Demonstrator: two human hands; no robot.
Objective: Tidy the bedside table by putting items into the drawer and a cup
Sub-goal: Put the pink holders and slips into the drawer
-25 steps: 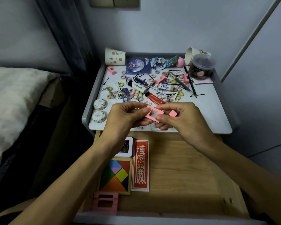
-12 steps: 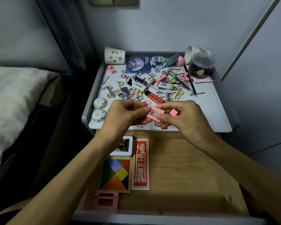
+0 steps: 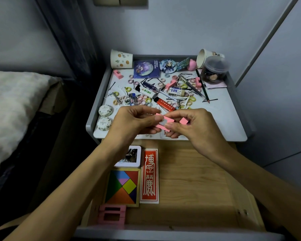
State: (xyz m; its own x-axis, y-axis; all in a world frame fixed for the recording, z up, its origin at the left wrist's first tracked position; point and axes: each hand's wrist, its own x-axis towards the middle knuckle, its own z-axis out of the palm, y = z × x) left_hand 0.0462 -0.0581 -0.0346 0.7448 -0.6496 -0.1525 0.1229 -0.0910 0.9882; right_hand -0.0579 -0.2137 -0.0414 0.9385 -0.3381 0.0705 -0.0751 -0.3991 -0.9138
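Pinching pink frame [image 3: 169, 119] over table [image 3: 224, 119] edge, drawer [image 3: 189, 180] below

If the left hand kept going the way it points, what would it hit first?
Most likely the right hand, which pinches the same pink frame piece as the left hand; depth is unclear.

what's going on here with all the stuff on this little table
A person is tidying a cluttered bedside table. The left hand and right hand both pinch a flat pink frame piece in their fingers above the table's front edge; the right hand also holds a small pink block. The open drawer below already holds a tangram puzzle, a red card and stacked pink frames. Hair rings lie scattered on top.
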